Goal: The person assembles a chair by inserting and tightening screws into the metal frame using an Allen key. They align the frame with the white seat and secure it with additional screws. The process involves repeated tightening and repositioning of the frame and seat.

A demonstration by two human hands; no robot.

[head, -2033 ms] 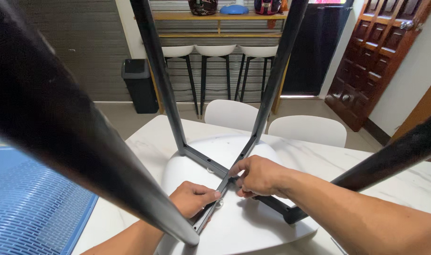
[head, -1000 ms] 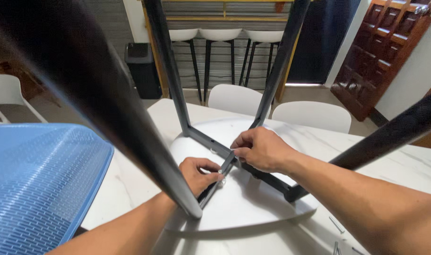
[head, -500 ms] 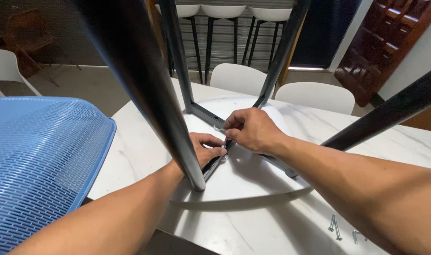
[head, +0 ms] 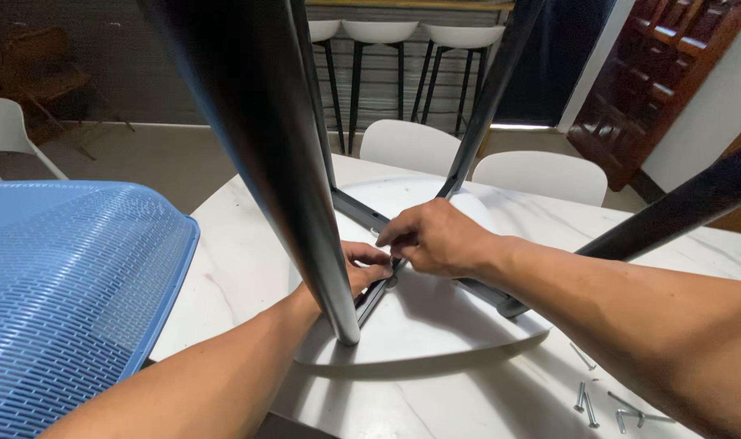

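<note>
**Black frame, white seat: both hands at the crossing**

Black metal legs rise straight toward the camera from a white chair seat (head: 435,325) lying upside down on the marble table (head: 249,252). The seat's underside faces up, its long axis running from the near edge of the table away toward the far chairs, and the frame (head: 362,213) crosses it in an X.

Compared with a second or two ago, the person's view has swung left and dropped closer: the blue mesh panel (head: 62,301) now fills the lower left, and loose screws (head: 586,402) have come into sight on the table at lower right. The hands have barely shifted, which suggests the work at the crossing is ongoing, not finished.

The left hand (head: 362,272) sits partly behind the nearest leg (head: 297,203), fingers curled against the frame bar; whether it grips anything small I cannot tell. The right hand (head: 435,237) is bunched, fingertips pinched together right at the crossing, touching the left hand's fingers. What it pinches is hidden.

White chairs (head: 541,175) stand beyond the table, bar stools (head: 370,32) further back.
</note>
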